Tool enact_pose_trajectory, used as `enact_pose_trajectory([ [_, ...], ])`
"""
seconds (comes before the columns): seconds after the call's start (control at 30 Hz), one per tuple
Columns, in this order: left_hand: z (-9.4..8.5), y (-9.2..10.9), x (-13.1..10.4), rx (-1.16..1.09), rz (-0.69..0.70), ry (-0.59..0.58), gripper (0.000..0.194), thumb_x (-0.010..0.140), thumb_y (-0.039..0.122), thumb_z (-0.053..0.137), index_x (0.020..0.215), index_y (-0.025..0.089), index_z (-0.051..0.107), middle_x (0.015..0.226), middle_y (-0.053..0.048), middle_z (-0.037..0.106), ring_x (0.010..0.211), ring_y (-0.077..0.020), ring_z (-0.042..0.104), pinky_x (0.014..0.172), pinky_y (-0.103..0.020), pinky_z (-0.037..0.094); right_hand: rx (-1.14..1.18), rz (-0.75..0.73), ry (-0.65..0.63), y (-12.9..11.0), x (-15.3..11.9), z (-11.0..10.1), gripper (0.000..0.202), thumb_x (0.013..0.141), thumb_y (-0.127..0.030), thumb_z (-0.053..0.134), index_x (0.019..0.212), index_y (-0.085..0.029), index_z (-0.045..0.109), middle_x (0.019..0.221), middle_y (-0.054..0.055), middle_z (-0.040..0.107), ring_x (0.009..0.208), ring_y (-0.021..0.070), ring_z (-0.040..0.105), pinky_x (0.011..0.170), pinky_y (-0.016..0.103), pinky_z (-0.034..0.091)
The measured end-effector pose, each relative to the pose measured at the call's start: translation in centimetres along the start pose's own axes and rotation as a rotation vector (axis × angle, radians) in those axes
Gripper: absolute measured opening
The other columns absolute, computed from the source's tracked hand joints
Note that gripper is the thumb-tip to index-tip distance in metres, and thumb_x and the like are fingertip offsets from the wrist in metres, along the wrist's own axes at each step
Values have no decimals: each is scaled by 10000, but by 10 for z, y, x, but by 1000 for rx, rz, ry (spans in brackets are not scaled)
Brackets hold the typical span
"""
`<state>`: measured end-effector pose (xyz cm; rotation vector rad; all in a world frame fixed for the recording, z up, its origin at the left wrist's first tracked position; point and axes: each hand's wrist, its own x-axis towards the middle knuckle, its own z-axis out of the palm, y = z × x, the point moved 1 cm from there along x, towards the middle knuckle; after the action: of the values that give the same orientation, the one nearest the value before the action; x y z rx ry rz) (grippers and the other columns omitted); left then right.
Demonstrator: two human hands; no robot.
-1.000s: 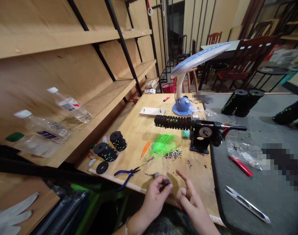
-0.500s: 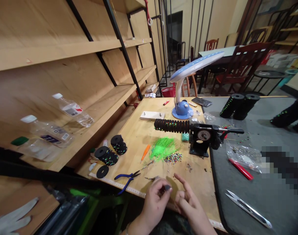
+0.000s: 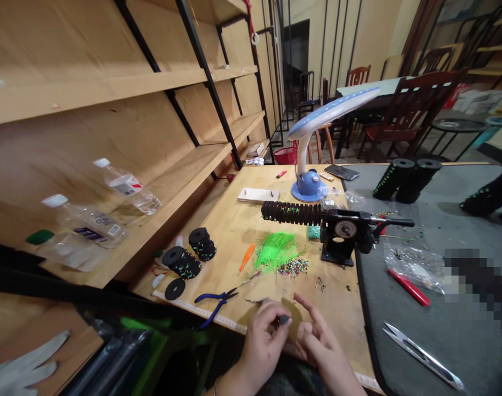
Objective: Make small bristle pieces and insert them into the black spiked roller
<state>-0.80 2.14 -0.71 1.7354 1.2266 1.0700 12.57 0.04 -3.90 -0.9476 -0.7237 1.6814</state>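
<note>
A small dark piece is being held by the left hand at the bottom middle of the frame.
The piece is being pinched by the thumb and fingertips, over the near edge of the bench. Just to its right, the right hand is being held with one finger stretched out and the others curled; whether anything is being gripped there cannot be told. Near the middle of the frame, green strands are lying beside tiny colored beads. Above them, a row of black rings is being held up by a black machine.
</note>
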Motion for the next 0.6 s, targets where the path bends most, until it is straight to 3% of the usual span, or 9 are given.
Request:
enact_pose_trajectory([
  [0.23, 0, 3, -1, 0, 32, -16, 161, 907, 219, 516, 773, 181, 598, 784, -55, 622, 769, -186, 582, 701, -279, 453, 39, 21, 12, 5, 4, -4, 700, 718, -500, 734, 1287, -196, 461, 478, -118, 402, 393, 56, 258, 412, 182, 219],
  [0.6, -4, 7, 0, 38, 93, -48, 129, 868, 135, 531, 799, 182, 630, 800, -63, 632, 774, -187, 604, 687, -267, 464, -8, 74, 6, -9, 6, 4, 533, 678, -622, 726, 932, -193, 534, 462, -109, 440, 374, 41, 253, 392, 166, 195],
])
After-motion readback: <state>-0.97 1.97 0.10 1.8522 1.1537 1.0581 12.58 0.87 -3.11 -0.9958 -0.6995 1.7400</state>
